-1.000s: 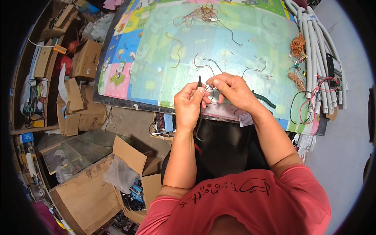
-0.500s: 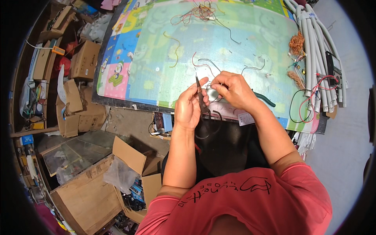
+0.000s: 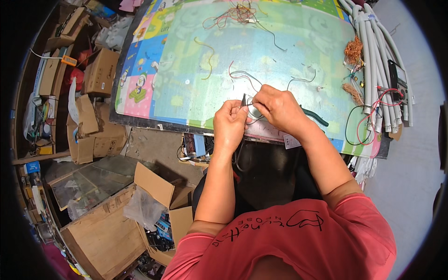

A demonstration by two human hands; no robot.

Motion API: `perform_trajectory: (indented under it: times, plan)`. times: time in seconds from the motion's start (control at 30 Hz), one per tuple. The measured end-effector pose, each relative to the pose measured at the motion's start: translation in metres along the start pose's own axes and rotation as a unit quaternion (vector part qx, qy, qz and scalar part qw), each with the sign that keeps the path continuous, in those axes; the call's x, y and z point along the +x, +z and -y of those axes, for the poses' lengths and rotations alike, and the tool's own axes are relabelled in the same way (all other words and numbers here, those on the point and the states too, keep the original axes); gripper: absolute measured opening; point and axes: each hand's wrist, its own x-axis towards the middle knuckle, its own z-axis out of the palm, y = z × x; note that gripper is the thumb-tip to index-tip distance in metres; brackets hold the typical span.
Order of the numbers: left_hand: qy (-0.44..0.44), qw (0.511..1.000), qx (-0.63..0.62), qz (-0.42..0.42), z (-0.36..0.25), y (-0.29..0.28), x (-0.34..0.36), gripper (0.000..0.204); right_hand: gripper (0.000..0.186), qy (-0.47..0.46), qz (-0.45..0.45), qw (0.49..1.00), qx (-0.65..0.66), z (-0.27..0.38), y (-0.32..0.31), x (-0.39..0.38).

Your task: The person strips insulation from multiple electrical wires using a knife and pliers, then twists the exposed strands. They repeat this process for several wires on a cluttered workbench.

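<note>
My left hand is closed around a pair of dark scissors. Their narrow blades point away from me above the fingers, while the handles are mostly hidden beneath the palm. Close beside it, my right hand pinches a thin dark wire that curves between the two hands at the table's near edge. Just beyond the hands lie a red wire and a grey wire. Partly behind my right wrist rests a tool with dark green handles.
A table with a colourful cartoon cover bears a yellow wire and a wire tangle. Grey tubes, copper strands and a multimeter with leads occupy the right. Cardboard boxes stand left.
My left hand has turned and closed more around the scissors, moving slightly right, toward my right hand. The blade tips have shifted right and nearer to me. My right hand has barely moved.
</note>
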Motion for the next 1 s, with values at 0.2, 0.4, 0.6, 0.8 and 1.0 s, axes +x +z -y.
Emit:
perform_trajectory:
  times: [0.2,0.4,0.6,0.8,1.0]
  plan:
    - [-0.032,0.996,0.089,0.001,0.007,0.000,0.003,0.015,0.009,-0.026,0.022,0.998,-0.054,0.011,0.000,-0.001]
    - [-0.066,0.970,-0.229,0.042,-0.004,-0.006,0.002,0.014,0.011,-0.024,-0.021,0.997,-0.068,0.014,0.008,0.000]
    - [-0.049,0.958,-0.264,0.100,-0.005,-0.016,0.001,0.018,0.008,0.027,-0.059,0.998,0.016,0.017,0.017,-0.003]
    - [-0.027,0.957,-0.226,0.180,-0.004,-0.028,0.003,0.018,0.011,0.216,0.083,0.875,0.426,0.013,0.002,-0.003]
    - [-0.046,0.961,-0.150,0.225,-0.007,-0.030,0.000,0.017,0.011,0.266,0.175,0.819,0.478,-0.005,-0.003,-0.003]
